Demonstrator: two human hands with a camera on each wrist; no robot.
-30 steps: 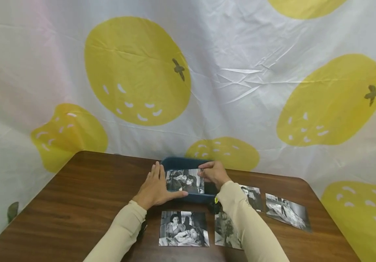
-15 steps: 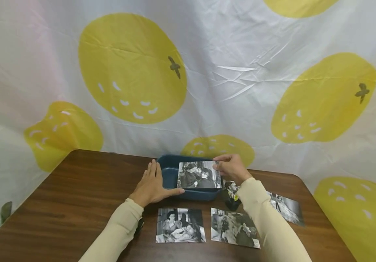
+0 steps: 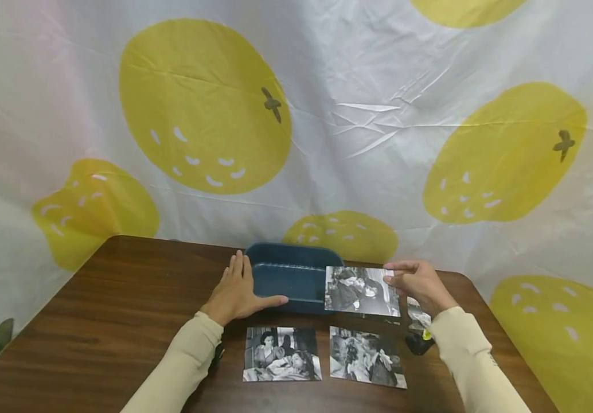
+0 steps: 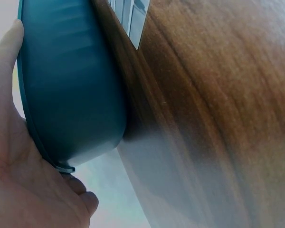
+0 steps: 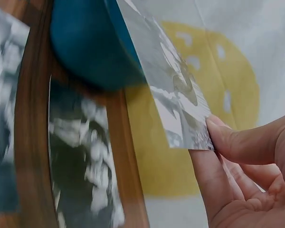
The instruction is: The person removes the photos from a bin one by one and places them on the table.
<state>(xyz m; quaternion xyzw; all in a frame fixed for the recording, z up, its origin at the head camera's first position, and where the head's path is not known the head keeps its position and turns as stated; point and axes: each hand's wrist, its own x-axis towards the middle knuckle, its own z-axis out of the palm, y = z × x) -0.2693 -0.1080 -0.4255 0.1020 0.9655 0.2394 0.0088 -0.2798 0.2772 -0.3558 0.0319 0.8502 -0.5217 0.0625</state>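
Observation:
A black-and-white photo [image 3: 361, 289] is pinched at its right edge by my right hand [image 3: 420, 284], thumb on one face and fingers on the other in the right wrist view. It hangs above the table, overlapping the right end of a dark blue plastic bin [image 3: 296, 248]. My left hand [image 3: 237, 289] rests on the left end of that bin, fingers straight up along its side and thumb [image 4: 12, 40] stretched over the front rim. Two more photos lie flat in front: one of a seated figure beside a lying one [image 3: 282, 354], and a second print [image 3: 367, 357] to its right.
Beyond the right hand another photo [image 3: 418, 314] shows partly on the brown wooden table [image 3: 136, 304]; one more edge peeks from under the held photo. A white curtain [image 3: 358, 143] with yellow fruit hangs right behind the bin.
My right hand has lifted the photo out of the bin and carried it to the right, baring the bin's inside. The left hand keeps its place on the bin.

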